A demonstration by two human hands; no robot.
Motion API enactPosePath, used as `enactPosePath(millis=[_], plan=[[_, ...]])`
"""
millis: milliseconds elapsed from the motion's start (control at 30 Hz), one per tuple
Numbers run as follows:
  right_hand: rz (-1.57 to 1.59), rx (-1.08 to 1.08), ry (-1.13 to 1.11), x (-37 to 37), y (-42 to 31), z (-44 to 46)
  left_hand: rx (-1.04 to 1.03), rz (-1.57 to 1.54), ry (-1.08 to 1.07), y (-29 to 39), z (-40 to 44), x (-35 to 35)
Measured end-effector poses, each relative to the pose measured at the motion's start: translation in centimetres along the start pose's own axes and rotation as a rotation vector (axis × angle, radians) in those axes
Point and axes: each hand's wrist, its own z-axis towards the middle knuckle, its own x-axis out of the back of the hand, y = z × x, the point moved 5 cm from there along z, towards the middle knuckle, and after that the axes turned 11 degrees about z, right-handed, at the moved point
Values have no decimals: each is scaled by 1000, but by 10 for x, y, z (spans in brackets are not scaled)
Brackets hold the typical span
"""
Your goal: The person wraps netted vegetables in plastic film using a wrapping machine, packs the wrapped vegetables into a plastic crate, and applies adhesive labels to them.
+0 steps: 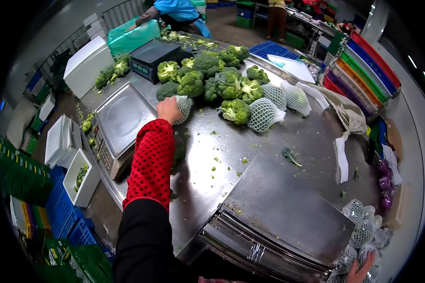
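the netted broccoli head (184, 112) is on the steel counter (288, 139), right of the scale (127, 118) and at the near side of the bare broccoli pile (212, 78); it looks fairly light and firm, with florets that would bruise, so the springy net's gathered end or the stalk seems the safest hold. the left hand (169, 111) is clamped on that gathered end, while the right hand (361, 270) is open, fingers apart against the netted pieces (363, 233) at near right.
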Motion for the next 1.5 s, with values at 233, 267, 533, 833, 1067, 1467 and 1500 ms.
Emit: enactPosePath(millis=[233, 267, 533, 833, 1067, 1467, 1500], plan=[[52, -135, 50, 31, -29, -58, -276, 154, 170, 43, -39, -3], [93, 22, 67, 31, -42, -66, -308, 139, 185, 45, -46, 2], [421, 166, 177, 30, -48, -134, -733, -53, 144, 104, -116, 153], [356, -253, 132, -89, 29, -315, -1350, -501, 737, 222, -305, 281], [899, -614, 499, -165, 28, -357, -1667, -443, 664, 250, -379, 283], [909, -668, 683, -166, 19, -357, -1452, -830, 427, 211, -346, 285], [909, -702, 668, -164, 22, -355, -1414, -843, 409, 213, -341, 284]])
